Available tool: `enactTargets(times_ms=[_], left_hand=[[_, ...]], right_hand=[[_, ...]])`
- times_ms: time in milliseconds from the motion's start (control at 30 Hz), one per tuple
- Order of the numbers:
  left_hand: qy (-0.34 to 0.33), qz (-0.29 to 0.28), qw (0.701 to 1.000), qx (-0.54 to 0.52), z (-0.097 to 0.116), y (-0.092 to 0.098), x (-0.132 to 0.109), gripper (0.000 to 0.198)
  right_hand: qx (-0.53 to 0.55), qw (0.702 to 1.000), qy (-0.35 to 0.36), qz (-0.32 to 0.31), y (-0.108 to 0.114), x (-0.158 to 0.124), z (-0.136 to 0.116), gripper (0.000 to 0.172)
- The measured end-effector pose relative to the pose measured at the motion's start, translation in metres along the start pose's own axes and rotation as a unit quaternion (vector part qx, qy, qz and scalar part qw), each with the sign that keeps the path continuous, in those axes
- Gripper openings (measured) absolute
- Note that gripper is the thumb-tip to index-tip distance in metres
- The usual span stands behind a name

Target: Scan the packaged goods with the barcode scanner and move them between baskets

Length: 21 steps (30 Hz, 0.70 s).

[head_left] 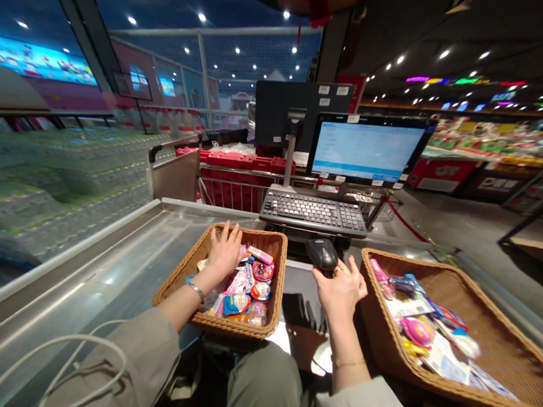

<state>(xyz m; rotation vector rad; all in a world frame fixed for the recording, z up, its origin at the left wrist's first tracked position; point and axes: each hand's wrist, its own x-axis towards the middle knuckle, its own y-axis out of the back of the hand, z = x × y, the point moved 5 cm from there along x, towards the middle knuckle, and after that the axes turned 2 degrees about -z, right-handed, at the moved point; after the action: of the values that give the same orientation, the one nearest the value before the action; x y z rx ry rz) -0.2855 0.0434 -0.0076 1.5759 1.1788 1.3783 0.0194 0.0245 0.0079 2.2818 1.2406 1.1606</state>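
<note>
My left hand (224, 249) reaches into the left wicker basket (178, 277), fingers spread flat over small colourful packaged toys and sweets (247, 286). A bracelet sits on that wrist. My right hand (340, 287) is wrapped round the handle of a black barcode scanner (322, 252), held between the two baskets. The right wicker basket (495, 333) holds more colourful packets (423, 330) along its left side.
A black keyboard (314, 211) and a lit monitor (367, 151) stand behind the baskets on a steel checkout counter (116, 263). Red shopping baskets (241, 175) are stacked behind. A white cable (67, 350) crosses my left sleeve. Shop shelves (494, 141) lie far right.
</note>
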Motion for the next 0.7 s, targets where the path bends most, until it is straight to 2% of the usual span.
enactTargets(times_ms=[167, 433, 700], left_hand=[[0.014, -0.077, 0.997, 0.028, -0.019, -0.018, -0.002, 0.067], [0.032, -0.17, 0.985, 0.021, -0.03, -0.041, -0.007, 0.073], [0.039, -0.158, 0.987, 0.0, -0.034, -0.054, -0.005, 0.064]], right_hand=[[0.001, 1.0, -0.002, 0.001, -0.009, 0.0, 0.0, 0.032], [0.007, 1.0, -0.014, -0.01, -0.02, 0.001, -0.001, 0.03], [0.001, 1.0, -0.014, -0.019, -0.02, 0.002, 0.005, 0.031]])
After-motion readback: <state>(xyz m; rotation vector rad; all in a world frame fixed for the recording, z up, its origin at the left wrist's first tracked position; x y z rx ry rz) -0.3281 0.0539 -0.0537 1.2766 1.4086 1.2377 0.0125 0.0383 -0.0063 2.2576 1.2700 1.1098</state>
